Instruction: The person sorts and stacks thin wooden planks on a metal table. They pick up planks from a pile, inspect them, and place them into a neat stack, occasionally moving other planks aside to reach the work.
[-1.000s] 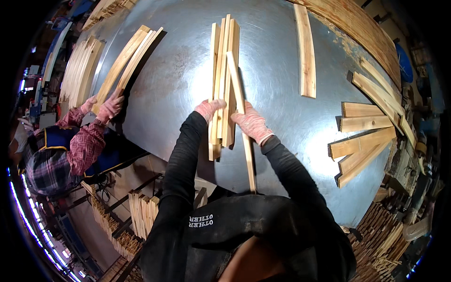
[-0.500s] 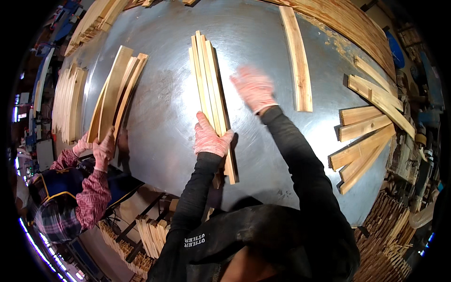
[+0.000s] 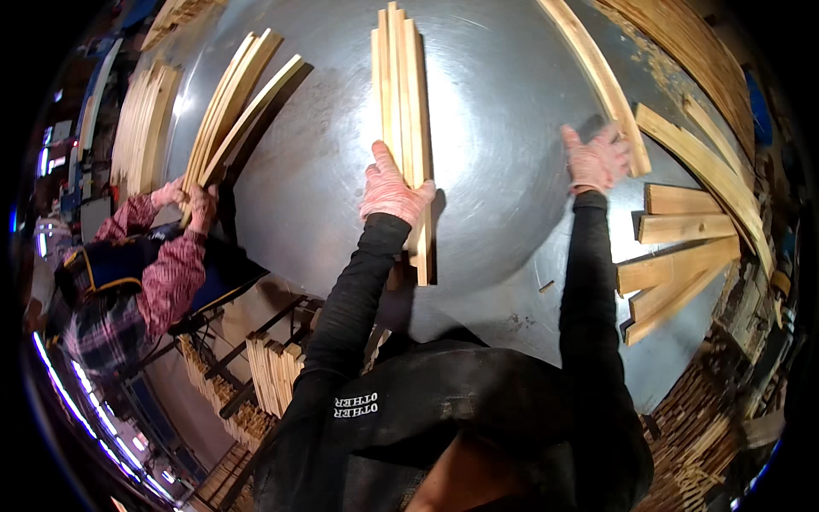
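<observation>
My left hand, in a pinkish work glove, is wrapped round a bundle of long wooden strips on the metal table. The strips stand side by side, their ends uneven. My right hand, gloved alike, has its fingers spread beside a single long wooden board at the right. Its fingertips are close to that board's near end; whether they touch it I cannot tell. Further right lies a loose group of boards, among them a long one and several shorter pieces.
A co-worker at the left holds several wooden strips with both hands. Behind these stands a stack of strips. Sawdust and a large wooden sheet line the far right of the metal table. More strips are stacked below its near edge.
My right hand has swung right, from beside the bundle to the single board. My left hand stays on the bundle. The co-worker's strips have shifted, one now apart from the others.
</observation>
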`<state>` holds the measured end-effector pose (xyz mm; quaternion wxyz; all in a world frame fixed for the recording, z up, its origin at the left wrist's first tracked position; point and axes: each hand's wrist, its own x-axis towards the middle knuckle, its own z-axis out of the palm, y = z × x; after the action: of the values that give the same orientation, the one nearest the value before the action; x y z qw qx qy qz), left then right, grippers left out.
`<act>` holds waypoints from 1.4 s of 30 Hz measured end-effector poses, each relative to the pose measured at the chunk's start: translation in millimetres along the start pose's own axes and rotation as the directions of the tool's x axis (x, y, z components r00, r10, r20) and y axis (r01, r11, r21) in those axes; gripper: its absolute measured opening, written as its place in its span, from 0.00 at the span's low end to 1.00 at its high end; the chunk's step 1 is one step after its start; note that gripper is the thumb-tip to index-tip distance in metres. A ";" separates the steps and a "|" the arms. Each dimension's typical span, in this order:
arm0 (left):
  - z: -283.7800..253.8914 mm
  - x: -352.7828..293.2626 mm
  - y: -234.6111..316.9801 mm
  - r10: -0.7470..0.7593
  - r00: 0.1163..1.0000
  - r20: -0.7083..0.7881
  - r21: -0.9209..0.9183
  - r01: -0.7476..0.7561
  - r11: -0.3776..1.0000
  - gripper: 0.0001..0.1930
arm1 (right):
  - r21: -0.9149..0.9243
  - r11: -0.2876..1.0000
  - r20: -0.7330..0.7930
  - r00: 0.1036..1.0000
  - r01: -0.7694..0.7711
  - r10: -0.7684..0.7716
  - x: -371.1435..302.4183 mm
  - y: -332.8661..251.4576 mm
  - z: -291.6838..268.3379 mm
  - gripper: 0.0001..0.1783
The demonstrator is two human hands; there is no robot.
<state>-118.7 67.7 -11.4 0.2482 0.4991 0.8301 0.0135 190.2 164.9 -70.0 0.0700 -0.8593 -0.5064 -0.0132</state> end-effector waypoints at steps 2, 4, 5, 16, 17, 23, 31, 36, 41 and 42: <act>-10.4 -3.8 -0.5 -0.053 0.997 0.050 0.050 0.050 0.997 0.61 | -0.096 0.994 -0.076 0.995 0.057 -0.064 27.5 19.9 4.3 0.61; -14.1 -6.9 -10.9 -0.043 0.996 0.074 0.082 0.037 0.996 0.61 | -0.140 0.985 0.110 0.990 0.102 -0.087 71.4 46.1 -13.5 0.59; -16.9 -11.2 -19.4 -0.003 0.999 0.045 0.039 0.001 0.999 0.56 | -0.223 0.962 0.135 0.983 0.156 -0.128 86.3 52.5 -15.7 0.57; -0.1 15.8 -129.5 0.271 0.959 0.085 -0.430 -0.210 0.878 0.62 | 0.580 0.640 0.340 0.565 0.504 -0.752 -96.7 8.6 -16.3 0.24; -0.6 20.3 -130.2 0.307 0.949 0.072 -0.476 -0.238 0.847 0.61 | 0.532 0.533 0.205 0.510 0.658 -0.835 -142.1 3.4 3.0 0.24; -11.1 29.7 -139.7 0.272 0.943 0.191 -0.800 -0.012 0.600 0.42 | 0.669 0.684 0.325 0.713 0.291 -0.621 -232.7 -152.9 -43.6 0.68; 22.1 35.0 -168.8 0.148 0.978 -0.145 -0.726 -0.206 0.656 0.42 | 0.573 0.796 0.459 0.729 0.194 -0.508 -214.8 -178.4 -31.8 0.68; -5.1 -7.3 -102.3 0.176 0.979 -0.103 0.370 -0.126 0.920 0.51 | 0.591 0.788 0.441 0.750 0.172 -0.494 -216.2 -167.7 -27.3 0.67; 4.5 2.6 -96.2 -0.077 0.992 -0.101 0.201 0.096 0.975 0.42 | 0.596 0.785 0.448 0.740 0.172 -0.502 -216.7 -164.7 -30.2 0.67; -13.4 1.5 -95.1 -0.125 0.991 -0.055 0.150 0.132 0.980 0.41 | 0.587 0.790 0.456 0.734 0.177 -0.503 -217.1 -166.3 -30.8 0.67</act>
<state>-203.1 24.3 -25.9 0.1905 0.4615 0.8647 -0.0554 -59.0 51.6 -42.1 0.1282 -0.6571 -0.6411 0.3752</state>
